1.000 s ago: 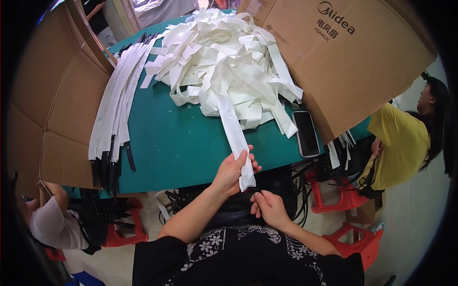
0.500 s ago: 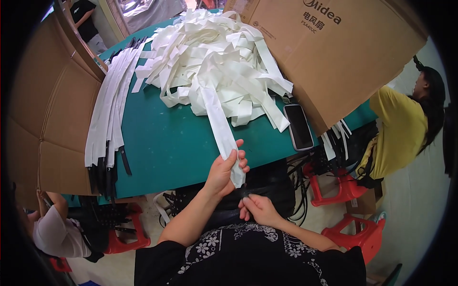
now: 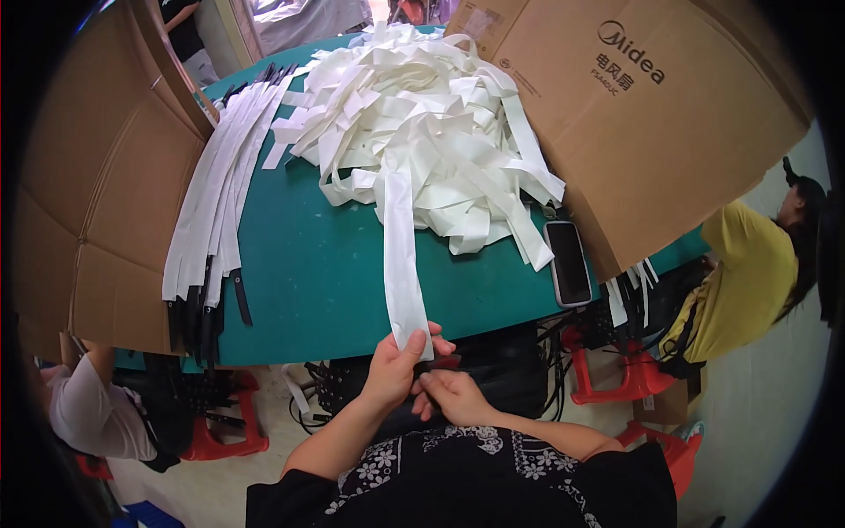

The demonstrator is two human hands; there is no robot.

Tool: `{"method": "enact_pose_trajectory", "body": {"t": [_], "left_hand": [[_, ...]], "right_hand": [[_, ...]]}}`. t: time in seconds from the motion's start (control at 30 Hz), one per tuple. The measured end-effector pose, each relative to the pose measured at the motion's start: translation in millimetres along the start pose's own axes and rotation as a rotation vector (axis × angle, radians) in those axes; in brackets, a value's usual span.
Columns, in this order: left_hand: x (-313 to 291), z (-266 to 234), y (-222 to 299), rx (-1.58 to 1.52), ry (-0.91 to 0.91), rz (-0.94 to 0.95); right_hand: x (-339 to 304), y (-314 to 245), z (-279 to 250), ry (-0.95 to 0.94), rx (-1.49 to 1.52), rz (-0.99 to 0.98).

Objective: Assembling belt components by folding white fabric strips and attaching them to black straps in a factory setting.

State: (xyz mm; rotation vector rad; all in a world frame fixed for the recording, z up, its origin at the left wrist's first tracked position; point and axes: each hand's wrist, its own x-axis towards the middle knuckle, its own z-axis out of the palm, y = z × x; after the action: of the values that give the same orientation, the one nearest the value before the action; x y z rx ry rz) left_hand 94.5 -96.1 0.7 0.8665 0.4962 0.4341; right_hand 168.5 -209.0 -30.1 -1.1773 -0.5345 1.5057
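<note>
My left hand (image 3: 393, 370) grips the near end of a flat white strip (image 3: 402, 264), thumb on top. The strip runs back over the table edge into a big heap of loose white strips (image 3: 414, 114). Just to the right, my right hand (image 3: 452, 393) is closed in a pinch beside the strip's end, close to the left fingers. A small dark thing shows at its fingertips, too small to make out. Below both hands lies a dark bundle (image 3: 493, 374) across my lap.
White strips with black ends (image 3: 211, 211) lie along the left of the green table (image 3: 299, 290). Cardboard sheets (image 3: 123, 202) stand at left and right. A phone (image 3: 569, 264) lies by the right one. People sit at both sides, near red stools (image 3: 233, 431).
Both hands have come lower, toward my body, drawing the white strip straighter and farther over the table edge. The right hand is now nearer the left. The whole view has shifted slightly.
</note>
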Motion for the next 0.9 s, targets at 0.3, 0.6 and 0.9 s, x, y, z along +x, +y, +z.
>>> {"method": "enact_pose_trajectory", "body": {"t": [0.3,0.6,0.9], "left_hand": [[-41.2,-68.9,71.2,-0.033,-0.187,-0.254],[-147.5,-142.6,98.6,0.230,-0.063,-0.610],[12.8,-118.8,89.4,-0.123,-0.221,-0.366]], "right_hand": [[131.1,-121.3,-49.4,-0.031,-0.071,0.008],[331.7,-340.2,-127.3,0.186,0.394,-0.362],[393.8,-512.5,-105.3,1.174,-0.869,-0.482]]}}
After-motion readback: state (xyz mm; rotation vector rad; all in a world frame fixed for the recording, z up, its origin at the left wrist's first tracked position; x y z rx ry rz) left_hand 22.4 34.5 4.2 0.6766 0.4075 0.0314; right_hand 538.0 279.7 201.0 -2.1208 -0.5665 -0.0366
